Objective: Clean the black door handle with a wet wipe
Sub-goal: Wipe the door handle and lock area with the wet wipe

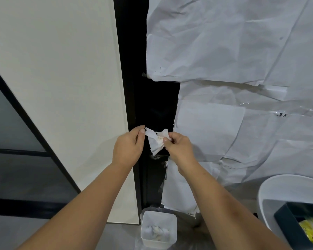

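I am holding the crumpled white wet wipe (156, 141) between both hands in front of the black door panel (157, 105). My left hand (128, 145) is pinching its upper left corner between thumb and fingertips; my right hand (179, 148) is gripping its right side, fingers curled. The wipe is showing a faint yellowish stain near the middle. I am judging this as refolding the wipe to a clean face between passes. Its long axis is running from upper left down towards the lower middle, with the loose end hanging downward. The black door handle itself is not distinguishable against the dark panel. Next, I should be presenting a clean face and pressing it onto the handle.

A translucent square plastic bin (158, 230) holding used wipes is standing on the floor below.
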